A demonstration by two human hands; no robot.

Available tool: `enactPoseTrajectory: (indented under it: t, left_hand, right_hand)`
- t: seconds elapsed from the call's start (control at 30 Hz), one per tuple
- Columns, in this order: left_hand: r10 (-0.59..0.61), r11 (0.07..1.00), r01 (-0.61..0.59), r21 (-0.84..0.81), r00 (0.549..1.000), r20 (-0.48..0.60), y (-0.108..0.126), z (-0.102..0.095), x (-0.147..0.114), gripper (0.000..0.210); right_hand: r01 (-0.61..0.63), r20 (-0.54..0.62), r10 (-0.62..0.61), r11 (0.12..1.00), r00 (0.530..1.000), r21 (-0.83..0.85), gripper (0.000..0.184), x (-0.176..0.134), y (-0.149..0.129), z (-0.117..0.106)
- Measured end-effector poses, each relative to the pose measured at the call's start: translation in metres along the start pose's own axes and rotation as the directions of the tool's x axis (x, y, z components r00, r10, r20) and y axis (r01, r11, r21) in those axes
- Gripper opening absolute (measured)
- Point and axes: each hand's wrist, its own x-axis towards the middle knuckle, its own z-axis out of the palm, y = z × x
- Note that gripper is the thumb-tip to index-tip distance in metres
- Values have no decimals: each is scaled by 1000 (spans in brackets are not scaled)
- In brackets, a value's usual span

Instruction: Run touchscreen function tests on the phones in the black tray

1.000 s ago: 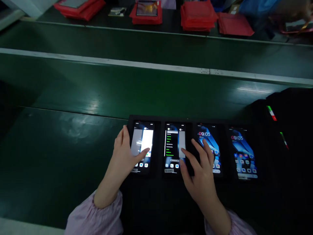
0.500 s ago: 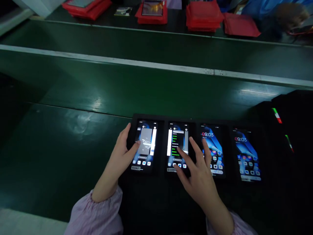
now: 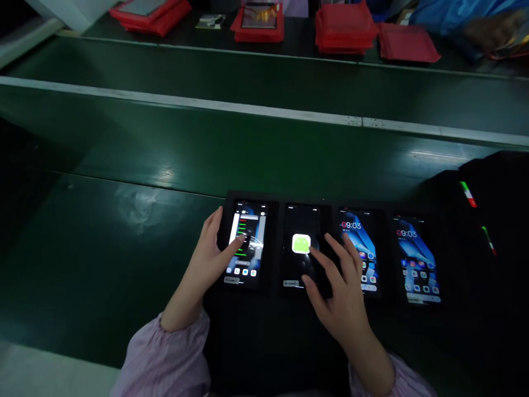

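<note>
Several lit smartphones lie face up in a row in a black tray [image 3: 273, 199]. Over the leftmost phone [image 3: 250, 220] is the thumb of my left hand [image 3: 209, 251], while its other fingers rest along the tray's left side. App cards fill that screen. My right hand [image 3: 341, 289] is spread with its index fingertip at the second phone [image 3: 301, 218], whose dark screen has a green robot icon. Its further fingers hang over the third phone [image 3: 355, 220], which reads 09:03. The rightmost phone [image 3: 417, 251], with a similar home screen, is untouched.
Red pouches [image 3: 346, 27] are stacked along the far bench, one pile topped by a screen-like panel [image 3: 259, 15]. A white rail [image 3: 215, 105] crosses the green work surface [image 3: 103, 248]. At the right stands a dark object with coloured strips [image 3: 468, 194]. Part of another person in blue shows top right.
The second phone's screen went from app cards to a green robot icon. On the leftmost phone, the grey card gave way to one with coloured text. My right fingers shifted slightly right.
</note>
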Motion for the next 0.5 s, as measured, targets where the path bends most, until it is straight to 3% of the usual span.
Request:
enactPoseTrajectory:
  t: [0.13, 0.27, 0.37, 0.43, 0.5]
  left_hand:
    - [13, 991, -17, -129, 999, -37, -6, 2, 4, 97]
    - [85, 996, -86, -19, 995, -50, -8, 4, 6, 103]
    - [96, 995, -96, -1, 995, -40, -7, 2, 6, 104]
    - [62, 996, -64, -63, 997, -36, -6, 2, 5, 101]
    - [24, 992, -29, -123, 999, -42, -4, 2, 3, 98]
  right_hand:
    - [5, -21, -4, 1000, 1000, 23, 32, -2, -1, 0]
    - [5, -55, -1, 998, 998, 61, 29, -1, -4, -1]
    - [26, -132, -20, 999, 991, 46, 24, 1, 15, -15]
    - [-68, -265, 48, 996, 963, -66, 25, 0, 45, -34]
    - [-371, -395, 284, 914, 874, -163, 51, -7, 82, -58]
